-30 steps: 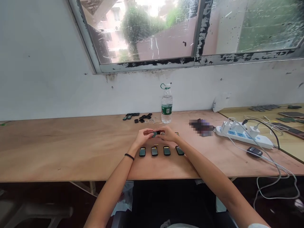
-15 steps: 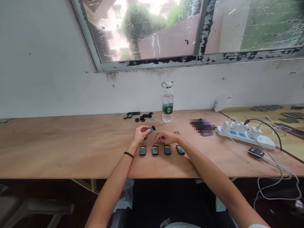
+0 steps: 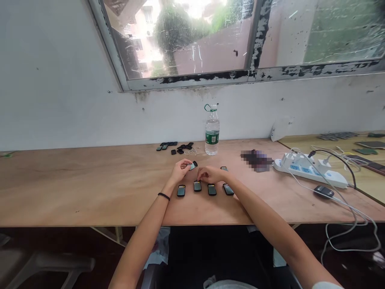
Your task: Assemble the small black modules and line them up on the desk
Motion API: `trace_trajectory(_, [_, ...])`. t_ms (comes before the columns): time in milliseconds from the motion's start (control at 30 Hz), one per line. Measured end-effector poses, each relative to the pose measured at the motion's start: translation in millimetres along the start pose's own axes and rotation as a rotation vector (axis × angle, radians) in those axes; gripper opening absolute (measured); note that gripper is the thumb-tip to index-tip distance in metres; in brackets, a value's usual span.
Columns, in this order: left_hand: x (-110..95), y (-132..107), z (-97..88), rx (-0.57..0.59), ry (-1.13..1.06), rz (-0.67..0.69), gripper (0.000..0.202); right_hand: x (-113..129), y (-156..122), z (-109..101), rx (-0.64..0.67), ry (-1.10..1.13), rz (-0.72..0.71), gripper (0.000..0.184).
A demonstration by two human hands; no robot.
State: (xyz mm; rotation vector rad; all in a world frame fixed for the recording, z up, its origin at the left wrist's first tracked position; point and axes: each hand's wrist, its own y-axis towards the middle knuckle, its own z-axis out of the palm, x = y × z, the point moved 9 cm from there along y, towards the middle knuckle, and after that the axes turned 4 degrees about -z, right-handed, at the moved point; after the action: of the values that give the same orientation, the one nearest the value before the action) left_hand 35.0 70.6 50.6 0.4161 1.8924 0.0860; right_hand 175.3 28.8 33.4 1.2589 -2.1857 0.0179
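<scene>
Between the thumb and fingers of my left hand [image 3: 179, 170], a small black device with a grey-green screen [image 3: 193, 165] is held tilted above the table. My right hand [image 3: 209, 175] is closed in a pinch at the top end of a second small black device [image 3: 197, 186]. To the left of that one lies another device [image 3: 181, 191], and to the right a further device [image 3: 212, 190]. One more device [image 3: 228, 190] lies slightly turned beside my right forearm. Behind my right wrist, a device [image 3: 224, 168] shows only in part.
Toward the wall lie black casings [image 3: 180, 151], small metal bits [image 3: 191, 151] and devices with screens [image 3: 165, 147]. A water bottle [image 3: 212, 138] stands behind my hands. On the right are a white power strip [image 3: 311, 173] with cables and a black mouse-like object [image 3: 324, 192].
My right fingers have closed at the second device's top end, and that device has shifted slightly away from me. The device in my left hand has tilted, its screen now catching more light.
</scene>
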Motion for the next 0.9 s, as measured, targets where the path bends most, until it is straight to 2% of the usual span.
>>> trace_trajectory(133, [-3,-3,3.4,0.021,0.099,0.008,0.023,-7,1,2,-0.020,-0.007,0.026,0.035])
trace_trajectory(300, [-3,-3,5.0,-0.033,0.248,0.035,0.021,-10,1,-4,-0.080,-0.097,0.035,0.035])
trace_trajectory(467, [2,-3,7.8,-0.059,0.439,0.046,0.023,-8,3,-9,-0.131,-0.177,0.055,0.025])
trace_trajectory(567, [2,-4,11.1,-0.038,0.558,0.037,0.024,-9,4,-9,-0.128,-0.220,0.086,0.022])
trace_trajectory(700, [-3,-8,16.0,-0.001,0.601,0.021,0.024,-13,2,-12,-0.132,-0.229,0.130,0.025])
trace_trajectory(900, [-10,-13,21.7,0.033,0.728,-0.019,0.024,-44,7,-37,-0.252,-0.308,0.285,0.024])
